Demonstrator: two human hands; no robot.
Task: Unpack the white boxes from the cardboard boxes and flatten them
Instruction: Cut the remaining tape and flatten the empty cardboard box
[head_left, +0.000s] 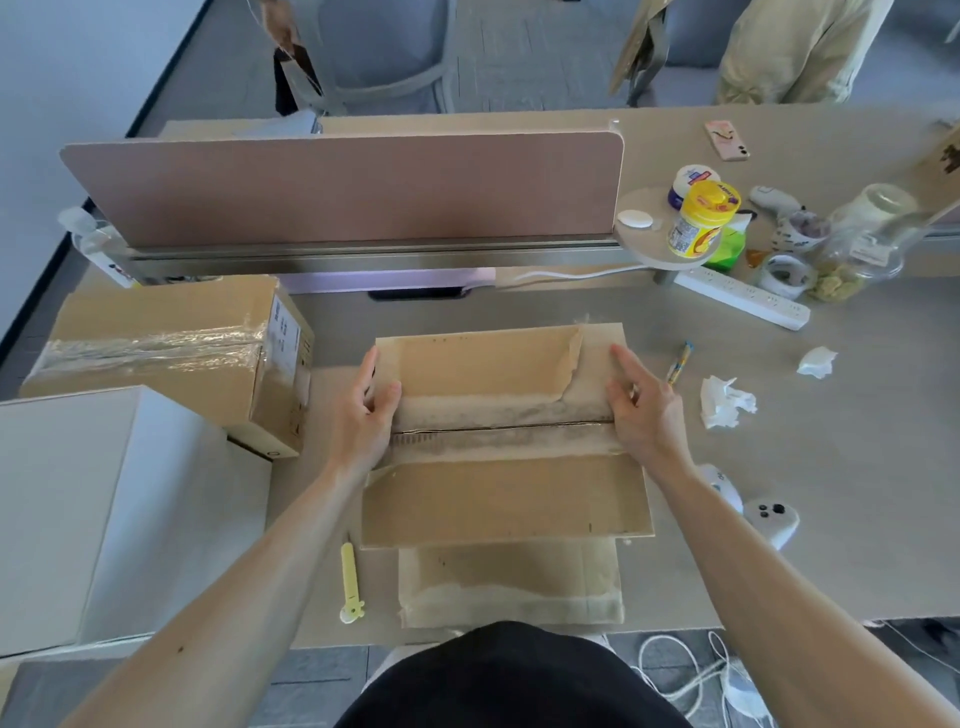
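White box (78, 499) stands at the far left of the desk (779, 467), already unpacked, with 1 taped carton (171, 353) just behind it, not yet opened. Next comes a yellow cutter (350, 582) lying near the desk edge. At centre sits the open carton (498, 431), its 2 top flaps meeting at a seam stripped of tape. The left hand (366, 410) grips the left end, thumb on top, fingers curled over the edge. The right hand (641, 405) mirrors it at the right end, fingers loosely spread and resting on the flap. To do this well, I'd say both thumbs should work into the seam and lift evenly, so the torn far flap doesn't rip further. Crumpled tissues (724, 402) lie right.
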